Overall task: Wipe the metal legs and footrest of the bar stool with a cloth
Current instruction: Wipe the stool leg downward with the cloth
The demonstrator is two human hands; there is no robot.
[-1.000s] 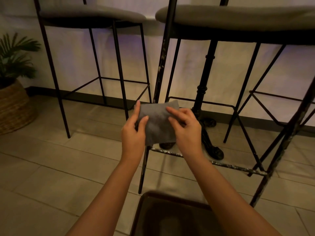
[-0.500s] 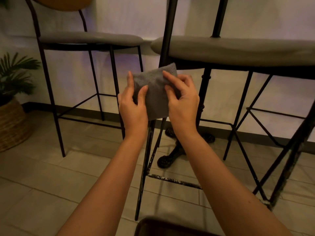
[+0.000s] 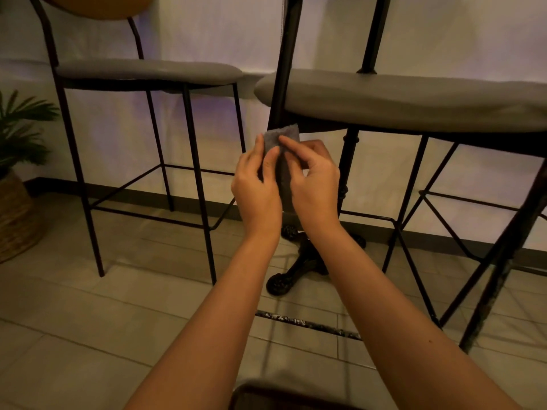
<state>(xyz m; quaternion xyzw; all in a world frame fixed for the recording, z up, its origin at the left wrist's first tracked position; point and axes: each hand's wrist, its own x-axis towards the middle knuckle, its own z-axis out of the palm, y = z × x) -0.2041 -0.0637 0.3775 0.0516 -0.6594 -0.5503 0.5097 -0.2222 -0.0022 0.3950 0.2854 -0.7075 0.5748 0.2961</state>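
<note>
A grey cloth [image 3: 282, 137] is folded narrowly around the near black metal leg [image 3: 284, 69] of the bar stool, just under its grey seat [image 3: 414, 99]. My left hand [image 3: 257, 187] grips the cloth's left side, thumb on its front. From the right, my right hand [image 3: 313, 179] pinches the cloth, index finger laid across it. Both hands hide the leg's middle stretch. The stool's speckled front footrest bar [image 3: 307, 323] runs low between my forearms. A worn right front leg [image 3: 500, 270] slants down at the right.
A second bar stool [image 3: 148, 72] with thin black legs stands to the left. A potted plant in a woven basket [image 3: 14, 214] sits at far left. Behind the near stool stands an ornate black table base [image 3: 299, 267]. A dark tray edge [image 3: 266, 395] shows at the bottom. The floor is tiled.
Both hands carried the cloth up from footrest height to just under the seat. The cloth went from spread flat between the hands to wrapped narrowly round the leg.
</note>
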